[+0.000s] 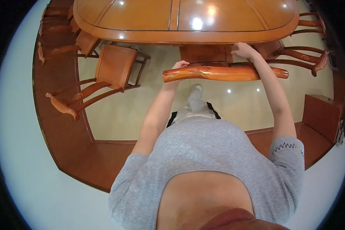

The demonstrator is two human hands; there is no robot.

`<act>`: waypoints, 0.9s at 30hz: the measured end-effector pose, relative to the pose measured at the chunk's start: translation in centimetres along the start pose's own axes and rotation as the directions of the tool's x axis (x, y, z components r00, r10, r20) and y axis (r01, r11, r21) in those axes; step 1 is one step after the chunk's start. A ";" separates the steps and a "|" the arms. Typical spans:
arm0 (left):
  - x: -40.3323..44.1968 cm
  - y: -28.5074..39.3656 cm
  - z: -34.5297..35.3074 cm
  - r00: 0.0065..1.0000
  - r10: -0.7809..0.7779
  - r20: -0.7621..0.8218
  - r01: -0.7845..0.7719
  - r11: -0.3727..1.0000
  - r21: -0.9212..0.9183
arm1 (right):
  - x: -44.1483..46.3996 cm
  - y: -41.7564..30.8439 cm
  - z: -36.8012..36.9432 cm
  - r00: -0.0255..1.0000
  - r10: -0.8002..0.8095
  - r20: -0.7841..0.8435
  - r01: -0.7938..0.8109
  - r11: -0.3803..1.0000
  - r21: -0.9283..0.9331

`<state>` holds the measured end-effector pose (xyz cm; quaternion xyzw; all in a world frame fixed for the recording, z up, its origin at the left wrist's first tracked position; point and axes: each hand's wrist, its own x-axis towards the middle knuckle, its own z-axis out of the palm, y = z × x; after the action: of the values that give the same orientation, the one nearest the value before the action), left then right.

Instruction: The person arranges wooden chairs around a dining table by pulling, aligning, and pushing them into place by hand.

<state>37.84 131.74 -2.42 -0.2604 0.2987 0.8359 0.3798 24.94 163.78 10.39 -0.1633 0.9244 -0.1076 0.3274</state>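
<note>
Though uneven-edged, a glossy orange-brown chair rail (223,73).

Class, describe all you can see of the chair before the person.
The chair looks wooden, orange-brown and glossy. Its thick, curved top rail runs crosswise; the flat seat reaches under the table, which hides its far part. The left hand is near the rail's left end; the right forearm covers part of the rail, with the right hand beyond it. Contact is unclear, and the legs can't be made out.
</note>
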 end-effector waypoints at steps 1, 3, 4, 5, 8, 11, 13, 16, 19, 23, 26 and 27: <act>-0.9 -0.6 1.0 0.998 0.057 -0.039 -0.057 0.998 0.011 | -0.3 0.1 0.4 0.999 -0.012 -0.032 0.009 0.996 -0.087; -2.7 -2.3 2.3 0.990 0.122 -0.073 -0.121 0.992 0.018 | -1.5 0.0 1.5 1.000 -0.012 -0.019 0.010 0.995 -0.099; -3.4 -3.6 2.4 0.970 0.230 -0.075 -0.227 0.973 0.047 | -2.5 0.0 2.5 1.000 -0.005 -0.001 0.005 0.994 -0.105; -4.1 -4.9 2.4 0.940 0.334 -0.073 -0.329 0.941 0.075 | -3.5 -0.3 3.7 1.000 -0.017 -0.020 0.015 0.995 -0.097; -5.5 -8.5 2.0 0.977 0.214 -0.001 -0.213 0.975 0.070 | -6.7 0.1 7.6 0.999 0.031 0.022 -0.030 0.998 -0.058; -9.0 -13.7 2.5 0.954 0.295 -0.056 -0.291 0.954 0.070 | -9.9 0.7 12.1 0.998 0.068 0.003 -0.068 0.996 -0.062; -10.0 -16.5 1.4 0.963 0.267 -0.042 -0.268 0.963 -0.018 | -12.0 2.1 15.4 0.990 0.137 -0.018 -0.138 0.987 -0.081; -11.2 -20.7 0.6 0.944 0.288 -0.161 -0.296 0.955 -0.029 | -13.9 4.6 19.4 0.957 0.291 -0.017 -0.291 0.954 -0.074; -13.2 -23.7 0.9 0.936 0.307 -0.173 -0.317 0.948 -0.036 | -16.6 4.8 21.8 0.901 0.433 0.002 -0.432 0.900 -0.060; -15.0 -26.0 1.1 0.936 0.267 -0.228 -0.279 0.960 -0.023 | -19.0 8.4 22.3 0.874 0.486 0.005 -0.481 0.867 -0.130; -14.1 -27.7 -0.5 0.937 0.265 -0.228 -0.295 0.949 -0.107 | -25.0 5.8 18.0 0.806 0.563 0.183 -0.563 0.825 -0.057; -13.4 -28.4 -1.3 0.939 0.265 -0.218 -0.292 0.951 -0.104 | -24.7 8.5 19.9 0.734 0.654 0.181 -0.673 0.736 0.073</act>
<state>68.32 139.59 -2.97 -0.3237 0.3122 0.8689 0.2068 53.77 179.02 6.71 0.1927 0.8863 -0.0328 0.4198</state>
